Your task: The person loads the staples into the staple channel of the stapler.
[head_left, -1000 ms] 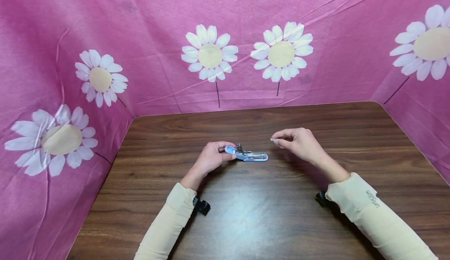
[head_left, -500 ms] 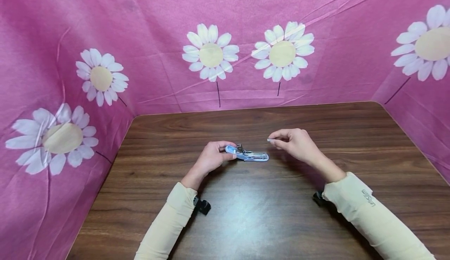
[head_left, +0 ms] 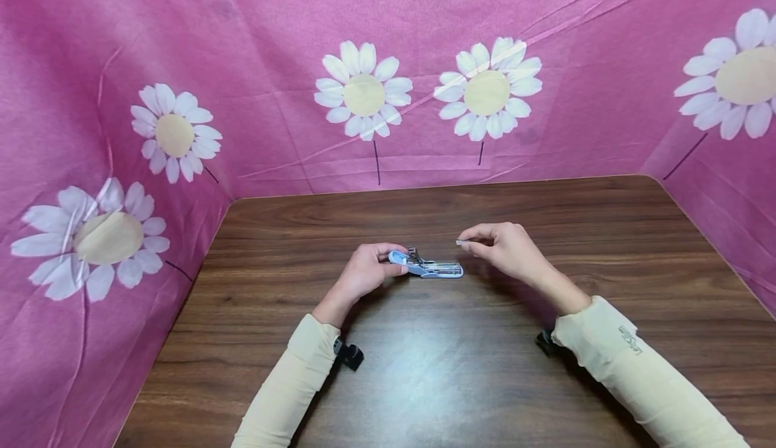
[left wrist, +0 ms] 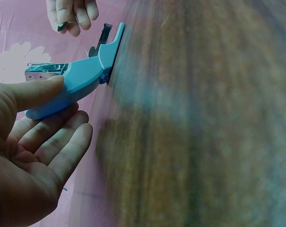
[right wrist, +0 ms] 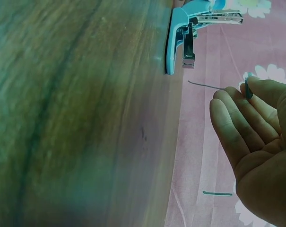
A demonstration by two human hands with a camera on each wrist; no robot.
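A light blue stapler (head_left: pixel 440 273) lies opened out on the table, its metal magazine (right wrist: pixel 188 49) exposed and its top arm swung back to the left. My left hand (head_left: pixel 366 269) grips that top arm, thumb on one side and fingers beneath, as the left wrist view shows. To the right and a little above the stapler's base, my right hand (head_left: pixel 508 249) pinches a short strip of staples (right wrist: pixel 248 85) between thumb and index finger. The other right fingers are loosely extended. A gap separates the strip from the stapler.
The brown wood-grain table (head_left: pixel 424 380) spreads out under both hands. Pink cloth (head_left: pixel 273 64) printed with white daisies hangs along its back and sides. Dark wrist cameras (head_left: pixel 349 356) sit at the sleeve cuffs.
My right hand has moved slightly left, bringing the strip of staples nearer the stapler. The left hand and the stapler have stayed in place.
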